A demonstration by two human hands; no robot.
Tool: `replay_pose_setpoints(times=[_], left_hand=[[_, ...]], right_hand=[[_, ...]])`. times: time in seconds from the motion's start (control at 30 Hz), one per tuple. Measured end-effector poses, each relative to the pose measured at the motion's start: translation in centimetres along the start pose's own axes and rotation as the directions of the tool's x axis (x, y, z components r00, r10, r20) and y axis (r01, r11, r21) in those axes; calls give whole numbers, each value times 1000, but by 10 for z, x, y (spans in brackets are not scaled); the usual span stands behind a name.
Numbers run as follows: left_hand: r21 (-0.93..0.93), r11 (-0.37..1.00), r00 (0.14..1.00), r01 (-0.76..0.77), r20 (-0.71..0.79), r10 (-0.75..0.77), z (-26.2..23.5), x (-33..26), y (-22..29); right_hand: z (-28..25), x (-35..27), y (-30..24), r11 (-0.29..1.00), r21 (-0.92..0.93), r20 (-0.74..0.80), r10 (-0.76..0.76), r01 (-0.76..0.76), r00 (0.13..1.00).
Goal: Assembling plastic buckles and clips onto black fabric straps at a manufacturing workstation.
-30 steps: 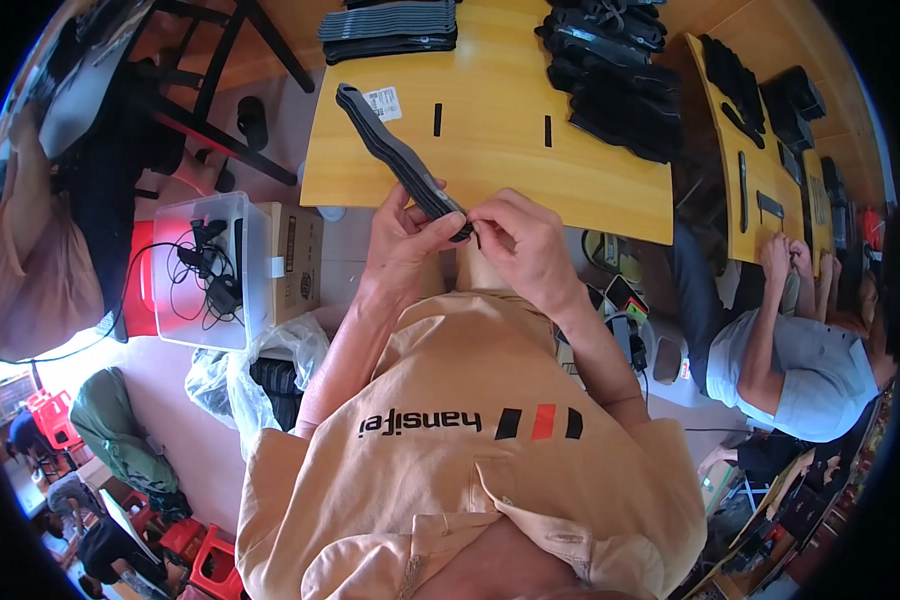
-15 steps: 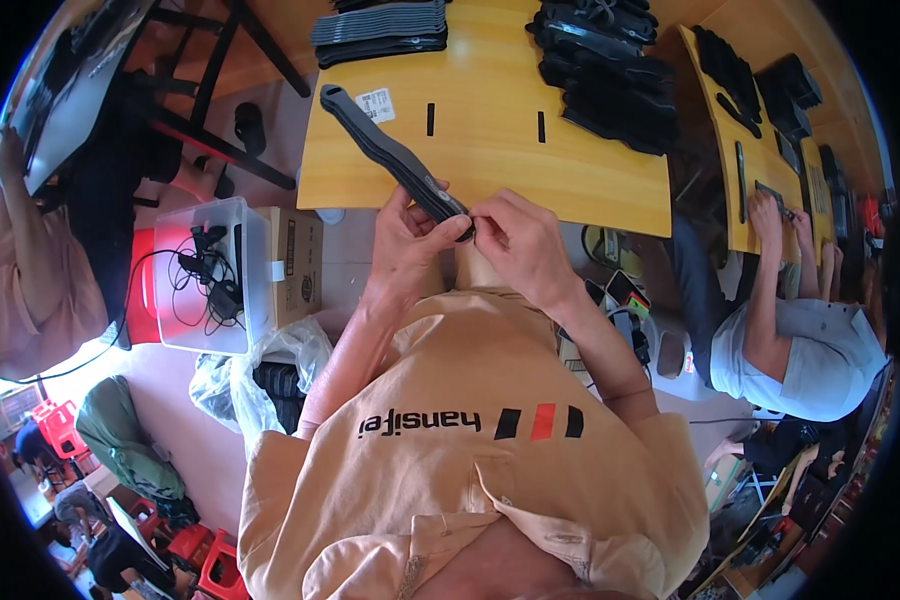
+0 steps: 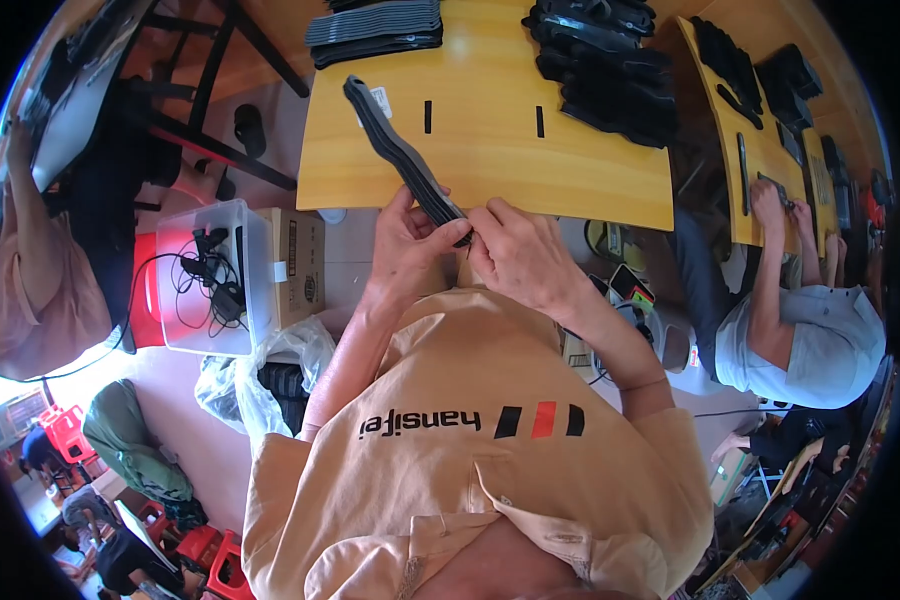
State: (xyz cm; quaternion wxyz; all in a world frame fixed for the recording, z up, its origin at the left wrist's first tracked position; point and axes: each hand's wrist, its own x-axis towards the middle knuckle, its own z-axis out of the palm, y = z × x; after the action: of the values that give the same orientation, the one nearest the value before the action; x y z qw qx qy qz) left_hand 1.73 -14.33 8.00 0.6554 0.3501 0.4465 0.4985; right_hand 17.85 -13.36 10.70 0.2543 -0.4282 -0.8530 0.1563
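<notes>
Pinching the near end of a long, dark grey padded strap (image 3: 402, 157), both hands' fingers (image 3: 448, 228) grip it.

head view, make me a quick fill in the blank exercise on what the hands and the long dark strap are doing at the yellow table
1. Both the left hand and the right hand pinch the near end of a long ____ strap.
2. The strap's far end lies on the ____ table.
3. A clear plastic bin holding cables stands to the person's ____.
4. A heap of black pieces lies on the table's far ____ part.

Missing words: dark; yellow; left; right
</notes>
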Motion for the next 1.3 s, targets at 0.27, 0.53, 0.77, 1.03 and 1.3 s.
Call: replay_pose_setpoints(times=[0.27, 0.53, 0.77, 1.03, 1.3], left_hand=[[-7, 992, 978, 129, 167, -126, -8, 2, 16], [-69, 940, 924, 335, 220, -314, -6, 4, 20], [840, 541, 998, 35, -6, -56, 8, -13, 53], [456, 866, 892, 206, 277, -358, -2, -5, 58], [371, 874, 802, 315, 388, -454, -11, -2, 52]], right_hand=[[0, 2, 9, 977, 200, 39, -76, 67, 996], [-4, 3, 19, 518, 731, 462, 103, -444, 881], [-12, 3, 6, 712, 626, 300, 154, -317, 941], [-17, 8, 5, 556, 738, 430, 51, -383, 902], [-18, 10, 11, 331, 795, 541, -7, -509, 841]])
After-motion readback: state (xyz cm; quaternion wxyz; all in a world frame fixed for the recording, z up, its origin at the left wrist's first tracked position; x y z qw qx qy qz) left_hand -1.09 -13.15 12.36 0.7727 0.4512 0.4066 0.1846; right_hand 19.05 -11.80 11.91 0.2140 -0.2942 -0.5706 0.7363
